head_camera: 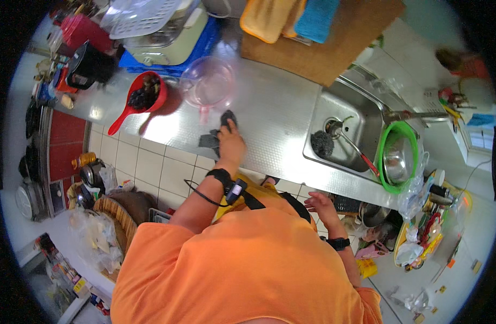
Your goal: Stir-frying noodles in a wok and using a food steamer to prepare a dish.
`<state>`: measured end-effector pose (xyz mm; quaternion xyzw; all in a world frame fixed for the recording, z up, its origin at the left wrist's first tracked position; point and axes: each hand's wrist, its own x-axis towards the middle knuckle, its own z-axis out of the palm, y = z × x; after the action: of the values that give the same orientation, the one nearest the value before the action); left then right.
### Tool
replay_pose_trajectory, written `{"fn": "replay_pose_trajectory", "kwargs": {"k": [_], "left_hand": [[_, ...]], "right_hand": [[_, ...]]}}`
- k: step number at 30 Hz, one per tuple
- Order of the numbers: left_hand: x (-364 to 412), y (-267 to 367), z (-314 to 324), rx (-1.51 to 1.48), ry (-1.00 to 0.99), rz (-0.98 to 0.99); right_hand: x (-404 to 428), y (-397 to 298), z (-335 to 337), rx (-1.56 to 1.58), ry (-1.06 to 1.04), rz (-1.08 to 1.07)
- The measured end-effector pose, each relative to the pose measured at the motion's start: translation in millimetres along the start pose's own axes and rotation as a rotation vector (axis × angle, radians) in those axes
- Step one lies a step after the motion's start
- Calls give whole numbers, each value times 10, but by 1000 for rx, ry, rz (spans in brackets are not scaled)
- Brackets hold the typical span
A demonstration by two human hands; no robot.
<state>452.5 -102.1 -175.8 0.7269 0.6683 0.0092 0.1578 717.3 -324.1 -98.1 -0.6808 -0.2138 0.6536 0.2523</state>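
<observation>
My left hand (231,146) is on the steel counter (268,109) near its front edge, with its fingers on a crumpled dark cloth (209,139). Part of the cloth shows beyond the fingertips, and part lies to the left of the hand. Just beyond it stands a clear pinkish plastic cup or jug (207,83) with a handle. Farther left, a red handled strainer or scoop (163,95) holds dark pieces that look like fruit. My right hand (323,204) hangs below the counter's front edge, fingers apart, holding nothing.
At right, the sink (353,99) holds a dark scouring pad (322,143) and a red-handled ladle (359,152). A green basin (414,141) with a metal bowl stands beside it. A brown board (280,56) with folded cloths, a pale green appliance (167,50) and a black jug (90,67) stand farther back.
</observation>
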Motion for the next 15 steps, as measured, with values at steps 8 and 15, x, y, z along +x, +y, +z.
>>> {"fn": "replay_pose_trajectory", "kwargs": {"k": [8, 15], "left_hand": [[189, 1967, 601, -551, -307, 476], [532, 1989, 94, -632, 209, 401]], "right_hand": [[-469, 328, -612, 9, 162, -35], [-686, 891, -962, 251, 208, 15]]}}
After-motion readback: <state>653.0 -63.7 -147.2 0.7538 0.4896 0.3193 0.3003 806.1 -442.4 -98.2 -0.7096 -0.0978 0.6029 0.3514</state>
